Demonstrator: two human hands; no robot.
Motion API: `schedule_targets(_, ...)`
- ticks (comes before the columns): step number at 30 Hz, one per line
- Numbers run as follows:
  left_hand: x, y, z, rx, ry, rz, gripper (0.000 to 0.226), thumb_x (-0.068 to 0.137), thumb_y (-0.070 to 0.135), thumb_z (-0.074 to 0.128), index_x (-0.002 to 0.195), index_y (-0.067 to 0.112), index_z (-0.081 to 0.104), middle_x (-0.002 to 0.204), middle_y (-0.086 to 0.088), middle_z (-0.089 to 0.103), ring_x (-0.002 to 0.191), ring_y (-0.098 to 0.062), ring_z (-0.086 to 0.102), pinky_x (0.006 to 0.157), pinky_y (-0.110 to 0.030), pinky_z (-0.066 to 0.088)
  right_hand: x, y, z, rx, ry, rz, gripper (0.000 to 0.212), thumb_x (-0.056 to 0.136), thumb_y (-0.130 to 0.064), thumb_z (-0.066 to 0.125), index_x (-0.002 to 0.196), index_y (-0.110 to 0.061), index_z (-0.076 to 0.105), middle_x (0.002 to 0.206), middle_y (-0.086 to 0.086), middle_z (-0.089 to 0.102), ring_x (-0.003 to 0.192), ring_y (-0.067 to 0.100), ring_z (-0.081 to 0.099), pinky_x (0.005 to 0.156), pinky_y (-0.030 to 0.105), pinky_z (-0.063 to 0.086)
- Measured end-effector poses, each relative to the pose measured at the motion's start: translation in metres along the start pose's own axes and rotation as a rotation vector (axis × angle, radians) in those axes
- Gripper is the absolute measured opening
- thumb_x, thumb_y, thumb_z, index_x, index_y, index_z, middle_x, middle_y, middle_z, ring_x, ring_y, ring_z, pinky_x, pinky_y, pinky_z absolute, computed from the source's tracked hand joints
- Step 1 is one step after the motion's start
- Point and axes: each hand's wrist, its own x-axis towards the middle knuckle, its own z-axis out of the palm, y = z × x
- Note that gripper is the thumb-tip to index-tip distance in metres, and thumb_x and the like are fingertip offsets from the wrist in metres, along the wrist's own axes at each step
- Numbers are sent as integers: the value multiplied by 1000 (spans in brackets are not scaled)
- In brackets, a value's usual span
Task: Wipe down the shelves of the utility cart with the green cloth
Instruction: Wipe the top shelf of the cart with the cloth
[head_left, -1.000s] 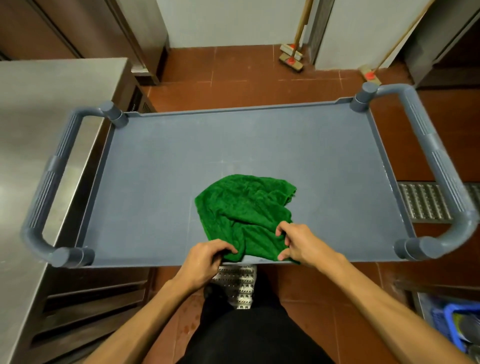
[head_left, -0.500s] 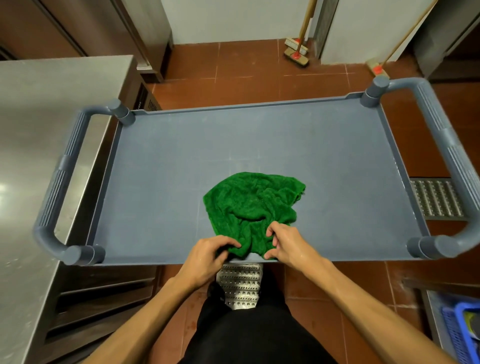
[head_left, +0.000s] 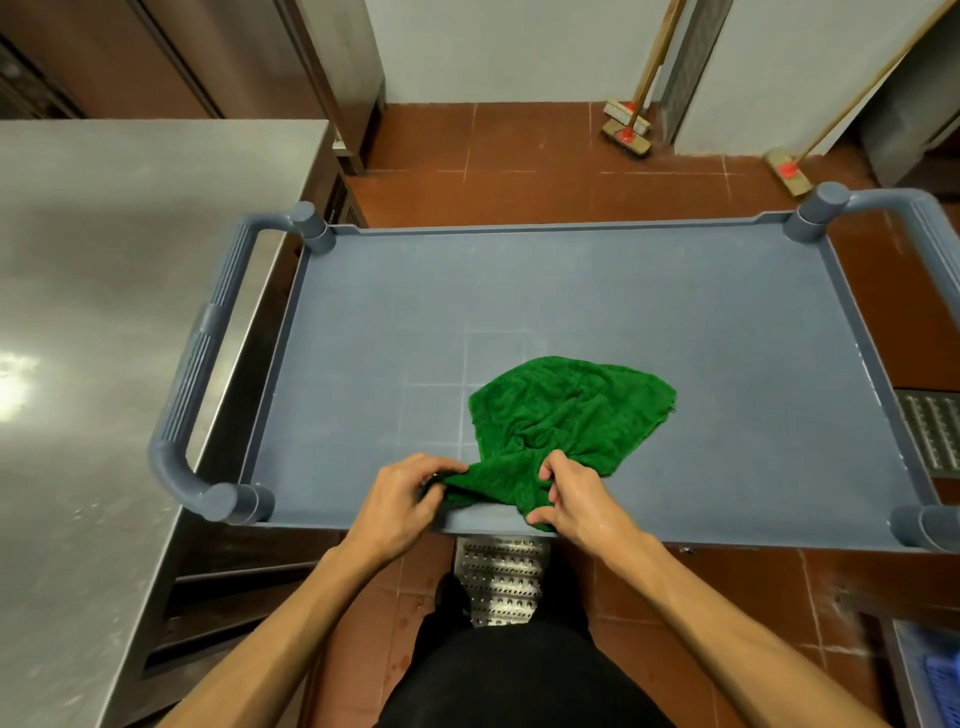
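The cloth (head_left: 566, 421) lies on the utility cart's top shelf (head_left: 571, 296), at its near edge, right of centre. The left hand (head_left: 400, 506) and right hand (head_left: 576, 501) meet it there. A table (head_left: 119, 291) stands left of the cart; two brooms (head_left: 628, 122) lean behind it.

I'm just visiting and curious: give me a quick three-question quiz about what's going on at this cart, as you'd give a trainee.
1. True or false: the green cloth lies on the top shelf of the cart.
2. How many hands grip the cloth? A) none B) one C) both
3. Fill in: the cloth lies nearest the shelf's ____ edge, the one by the person.

Key
1. True.
2. C: the left hand and the right hand each pinch its near edge.
3. Near. The broom by the wall stands beyond the far edge.
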Motion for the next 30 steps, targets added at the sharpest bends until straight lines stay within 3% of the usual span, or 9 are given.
schedule_targets(3, -2, -14, -19, -4, 35, -1, 38, 80, 5, 54, 106, 22, 75, 96, 10, 71, 86, 11, 58, 79, -6, 41, 1, -16, 9, -64, -4, -59, 47, 74, -25, 81, 101, -18, 43, 87, 0, 53, 77, 17, 51, 77, 33, 48)
schedule_targets(12, -10, -50, -62, 19, 62, 3, 37, 80, 4, 54, 105, 21, 76, 96, 28, 62, 88, 17, 55, 81, -1, 37, 13, -68, 41, -187, -13, -21, 55, 73, -29, 83, 99, -18, 37, 86, 0, 50, 78, 19, 48, 74, 37, 45)
schedule_targets(22, -31, -75, -96, -17, 79, 21, 35, 83, 4, 53, 106, 18, 75, 95, 27, 62, 89, 15, 56, 81, -2, 37, 22, -101, 70, -182, -14, -20, 49, 77, -29, 81, 102, -16, 40, 86, -1, 50, 78, 18, 49, 76, 38, 47)
schedule_targets(26, -32, -79, -99, -27, 74, 39, 35, 82, 4, 53, 106, 18, 75, 96, 24, 63, 90, 15, 55, 81, -3, 37, 14, -98, 69, -239, 24, -80, 35, 88, -29, 69, 107, -20, 41, 81, -3, 52, 76, 19, 53, 75, 41, 49)
schedule_targets(30, -28, -84, -99, -23, 76, 57, 35, 81, 6, 52, 106, 18, 75, 93, 22, 63, 87, 17, 54, 80, -2, 36, 6, -98, 67, -317, 38, -115, 32, 92, -33, 62, 115, -20, 44, 86, -5, 53, 79, 17, 52, 71, 37, 46)
